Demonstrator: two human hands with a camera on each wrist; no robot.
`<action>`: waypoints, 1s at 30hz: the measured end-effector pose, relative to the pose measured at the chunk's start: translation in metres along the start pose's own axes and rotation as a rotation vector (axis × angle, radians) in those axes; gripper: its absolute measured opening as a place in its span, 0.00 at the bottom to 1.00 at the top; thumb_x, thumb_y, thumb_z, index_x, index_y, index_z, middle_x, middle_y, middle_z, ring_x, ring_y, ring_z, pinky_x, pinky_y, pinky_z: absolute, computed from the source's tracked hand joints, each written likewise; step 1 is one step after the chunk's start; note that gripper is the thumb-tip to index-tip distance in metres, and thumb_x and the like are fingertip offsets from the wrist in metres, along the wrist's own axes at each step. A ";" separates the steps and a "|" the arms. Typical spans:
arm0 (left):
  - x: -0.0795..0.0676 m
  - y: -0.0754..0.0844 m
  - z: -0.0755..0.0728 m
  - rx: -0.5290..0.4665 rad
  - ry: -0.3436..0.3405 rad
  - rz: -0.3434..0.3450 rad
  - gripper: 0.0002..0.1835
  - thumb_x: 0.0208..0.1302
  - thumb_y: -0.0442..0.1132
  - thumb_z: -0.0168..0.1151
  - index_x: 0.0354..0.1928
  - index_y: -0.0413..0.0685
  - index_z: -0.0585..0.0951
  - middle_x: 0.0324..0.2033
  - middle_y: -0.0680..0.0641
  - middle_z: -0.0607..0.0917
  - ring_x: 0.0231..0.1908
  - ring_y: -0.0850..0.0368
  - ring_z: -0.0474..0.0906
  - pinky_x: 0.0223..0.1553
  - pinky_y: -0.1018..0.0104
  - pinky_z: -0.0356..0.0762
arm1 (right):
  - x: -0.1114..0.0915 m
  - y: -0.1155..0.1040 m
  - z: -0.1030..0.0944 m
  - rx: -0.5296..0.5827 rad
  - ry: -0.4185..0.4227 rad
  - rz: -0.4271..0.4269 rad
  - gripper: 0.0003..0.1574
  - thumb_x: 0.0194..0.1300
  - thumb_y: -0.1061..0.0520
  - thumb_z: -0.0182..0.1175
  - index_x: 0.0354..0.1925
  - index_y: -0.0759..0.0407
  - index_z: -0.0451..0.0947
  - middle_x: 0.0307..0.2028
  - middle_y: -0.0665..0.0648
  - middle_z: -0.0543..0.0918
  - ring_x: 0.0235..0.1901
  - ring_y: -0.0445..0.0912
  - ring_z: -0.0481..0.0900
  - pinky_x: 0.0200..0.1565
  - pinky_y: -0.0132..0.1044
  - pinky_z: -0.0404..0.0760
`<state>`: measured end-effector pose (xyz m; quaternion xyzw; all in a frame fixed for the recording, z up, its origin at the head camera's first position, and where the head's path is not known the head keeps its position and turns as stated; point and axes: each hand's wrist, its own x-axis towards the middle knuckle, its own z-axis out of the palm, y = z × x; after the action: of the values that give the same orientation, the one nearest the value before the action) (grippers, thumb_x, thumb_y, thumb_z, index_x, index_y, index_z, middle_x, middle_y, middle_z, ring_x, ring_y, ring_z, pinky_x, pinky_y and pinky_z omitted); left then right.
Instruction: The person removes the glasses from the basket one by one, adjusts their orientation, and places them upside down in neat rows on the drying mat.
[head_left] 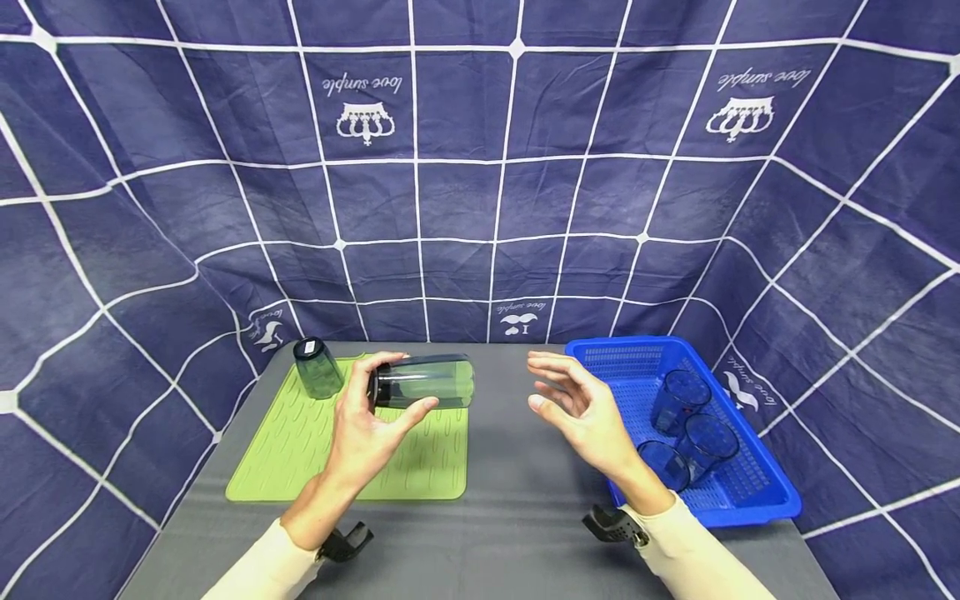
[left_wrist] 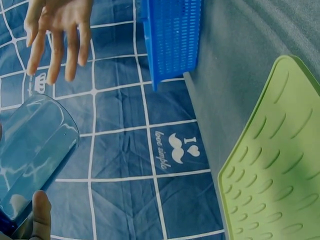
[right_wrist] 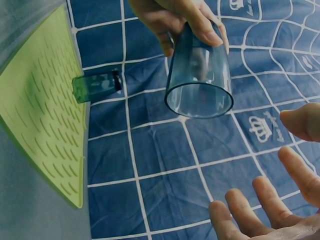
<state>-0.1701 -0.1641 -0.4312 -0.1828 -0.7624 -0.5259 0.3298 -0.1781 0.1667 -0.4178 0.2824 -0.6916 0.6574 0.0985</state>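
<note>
Your glass (head_left: 431,383) is up in the air, lying on its side, its mouth facing toward your right hand (head_left: 581,408). In the head view it overlaps the right part of the green mat (head_left: 412,471). Your left hand (head_left: 367,425) grips it at the base end: your thumb lies along the near side and your fingers reach round the far side, so the glass is pinched between them. Your right hand is apart from the glass, just beyond its mouth; its fingers are slightly bent and spread, with the thumb held away from them, as the right wrist view shows best.

Behind your left hand, at the mat's far left corner, an upturned glass (head_left: 320,375) stands with its base on top. To your right is the blue basket (head_left: 757,510), with your right wrist in front of its near left part. Three basket glasses (head_left: 708,446) stand close together along its right side, mouths up.

The mat and basket are on the grey table (head_left: 517,500). You wear a black strap (head_left: 345,542) on each wrist, below pale sleeves (head_left: 262,571). A blue cloth (head_left: 457,200) with white lines hangs around the table.
</note>
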 end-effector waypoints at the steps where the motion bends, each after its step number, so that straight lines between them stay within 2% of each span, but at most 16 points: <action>1: 0.000 -0.001 0.000 0.013 0.003 0.003 0.43 0.53 0.29 0.94 0.70 0.41 0.83 0.62 0.40 0.91 0.53 0.65 0.91 0.55 0.81 0.86 | -0.001 0.000 -0.001 -0.009 0.003 0.000 0.33 0.75 0.75 0.71 0.74 0.69 0.80 0.74 0.50 0.85 0.73 0.41 0.87 0.76 0.45 0.87; 4: 0.002 -0.002 -0.001 0.019 0.010 0.002 0.43 0.53 0.29 0.95 0.70 0.41 0.83 0.62 0.41 0.91 0.53 0.62 0.91 0.56 0.80 0.86 | -0.003 0.000 -0.005 -0.034 0.012 -0.002 0.33 0.75 0.75 0.72 0.74 0.68 0.81 0.74 0.51 0.85 0.73 0.41 0.87 0.76 0.42 0.86; 10: 0.004 -0.008 -0.003 0.006 0.022 -0.008 0.43 0.53 0.28 0.94 0.70 0.41 0.82 0.61 0.41 0.91 0.53 0.67 0.90 0.56 0.80 0.86 | -0.006 0.000 -0.010 -0.063 0.017 -0.007 0.31 0.74 0.75 0.72 0.73 0.68 0.82 0.75 0.55 0.84 0.72 0.40 0.87 0.77 0.41 0.86; 17: 0.007 -0.013 -0.009 0.106 0.042 0.018 0.44 0.51 0.33 0.97 0.70 0.42 0.82 0.61 0.43 0.92 0.53 0.53 0.90 0.58 0.81 0.79 | -0.012 0.002 -0.016 -0.091 0.023 -0.003 0.32 0.74 0.75 0.72 0.73 0.67 0.82 0.75 0.56 0.83 0.73 0.41 0.87 0.77 0.40 0.85; 23: 0.010 -0.021 -0.015 0.127 0.052 0.003 0.44 0.51 0.32 0.97 0.70 0.42 0.82 0.61 0.42 0.93 0.52 0.62 0.88 0.57 0.82 0.78 | -0.015 0.004 -0.022 -0.099 0.028 -0.005 0.32 0.73 0.76 0.73 0.72 0.69 0.82 0.74 0.54 0.84 0.74 0.42 0.86 0.77 0.39 0.85; 26: 0.012 -0.024 -0.018 0.140 0.061 0.000 0.44 0.52 0.32 0.96 0.70 0.42 0.82 0.59 0.42 0.93 0.49 0.67 0.85 0.52 0.82 0.78 | -0.017 0.006 -0.025 -0.104 0.028 -0.008 0.33 0.72 0.77 0.72 0.73 0.70 0.82 0.74 0.53 0.84 0.74 0.40 0.86 0.76 0.38 0.85; 30: 0.014 -0.028 -0.023 0.167 0.070 -0.004 0.44 0.52 0.33 0.96 0.70 0.42 0.82 0.59 0.42 0.93 0.49 0.67 0.83 0.51 0.82 0.76 | -0.020 0.006 -0.030 -0.121 0.030 -0.006 0.33 0.72 0.78 0.72 0.72 0.69 0.82 0.74 0.50 0.84 0.73 0.39 0.86 0.76 0.38 0.86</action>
<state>-0.1904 -0.1966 -0.4353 -0.1347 -0.7918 -0.4674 0.3693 -0.1724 0.2007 -0.4297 0.2682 -0.7276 0.6183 0.1279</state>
